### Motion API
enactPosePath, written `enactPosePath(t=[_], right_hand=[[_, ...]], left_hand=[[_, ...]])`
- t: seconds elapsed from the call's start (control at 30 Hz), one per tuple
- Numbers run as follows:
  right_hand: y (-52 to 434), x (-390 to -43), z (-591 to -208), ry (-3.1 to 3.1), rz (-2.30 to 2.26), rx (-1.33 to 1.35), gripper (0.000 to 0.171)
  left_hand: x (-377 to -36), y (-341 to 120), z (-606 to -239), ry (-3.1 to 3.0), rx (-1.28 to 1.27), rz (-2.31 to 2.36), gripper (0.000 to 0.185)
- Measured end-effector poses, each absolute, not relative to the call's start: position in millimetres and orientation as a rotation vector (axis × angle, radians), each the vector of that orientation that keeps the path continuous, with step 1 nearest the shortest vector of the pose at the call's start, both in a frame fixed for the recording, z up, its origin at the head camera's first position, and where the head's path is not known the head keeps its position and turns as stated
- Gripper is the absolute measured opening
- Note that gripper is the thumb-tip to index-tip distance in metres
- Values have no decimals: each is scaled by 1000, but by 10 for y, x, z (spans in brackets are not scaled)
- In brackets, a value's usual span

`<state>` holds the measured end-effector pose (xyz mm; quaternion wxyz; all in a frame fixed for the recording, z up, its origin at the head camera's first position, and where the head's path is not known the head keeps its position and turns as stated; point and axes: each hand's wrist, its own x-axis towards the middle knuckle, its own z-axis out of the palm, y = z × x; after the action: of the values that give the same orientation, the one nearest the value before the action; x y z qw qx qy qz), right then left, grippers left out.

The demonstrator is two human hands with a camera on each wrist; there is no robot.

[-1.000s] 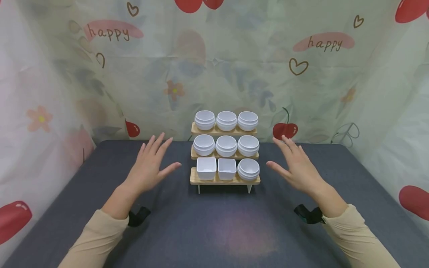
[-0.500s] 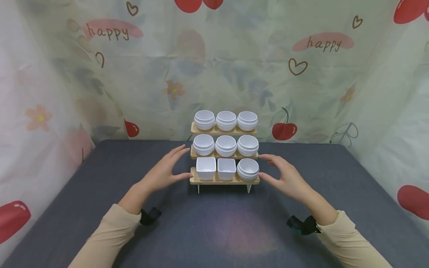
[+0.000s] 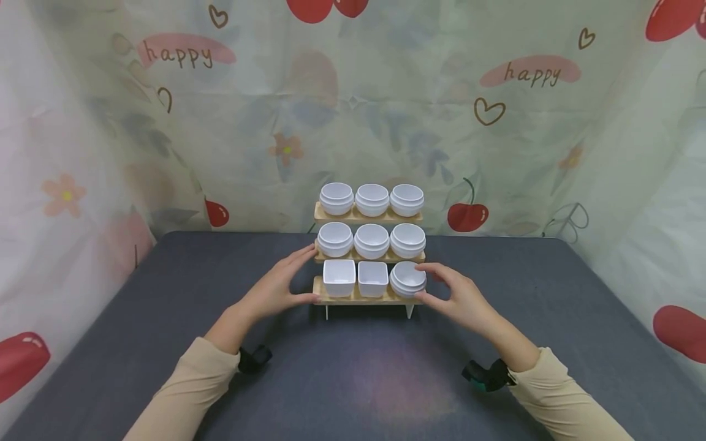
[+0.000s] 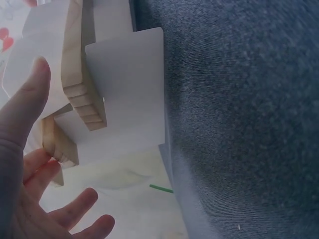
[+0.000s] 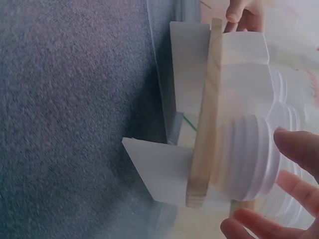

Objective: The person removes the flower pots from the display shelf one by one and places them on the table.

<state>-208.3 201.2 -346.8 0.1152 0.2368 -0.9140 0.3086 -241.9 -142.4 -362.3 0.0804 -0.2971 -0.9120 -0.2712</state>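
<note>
A three-tier wooden stand (image 3: 371, 301) with white end supports (image 4: 124, 94) holds rows of small white bowls. My left hand (image 3: 270, 293) is at the stand's left side, thumb near the bottom shelf and fingertips at the end of the middle shelf (image 4: 60, 143). My right hand (image 3: 460, 297) is at the right end, its thumb and forefinger spread around the ribbed round bowl (image 3: 408, 278) on the bottom shelf. In the right wrist view, those fingertips come right up to the bowl's rim. Two square bowls (image 3: 372, 278) sit beside the round one.
Round white bowls (image 3: 372, 241) fill the middle shelf, with more (image 3: 372, 200) on the top shelf. The stand rests on a dark cloth-covered table (image 3: 353, 373). Behind it hangs a printed curtain (image 3: 364, 122), which also runs along both sides.
From wide apart, both hands have come inward and down to the stand's two ends. The right thumb and forefinger now overlap the round bowl. Stand and bowls have stayed put.
</note>
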Motion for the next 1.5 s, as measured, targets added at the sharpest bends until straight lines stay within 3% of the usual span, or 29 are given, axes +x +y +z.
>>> enactPosePath(t=[0.43,0.97,1.5], right_hand=[[1967,-2109,-3532,-2685,973,678,43],[1968,-2134,-3562,-2716,995,587,26],[2027,-2121,-3463,-2721,1011,567,26]], left_hand=[[-2440,-1424,-3654,-2702,-852,-811,87],[-2442,-1422,-3666,-2737,-825,-824,88],[-2431,-1431,-3657,-2779,-827,-872,89]])
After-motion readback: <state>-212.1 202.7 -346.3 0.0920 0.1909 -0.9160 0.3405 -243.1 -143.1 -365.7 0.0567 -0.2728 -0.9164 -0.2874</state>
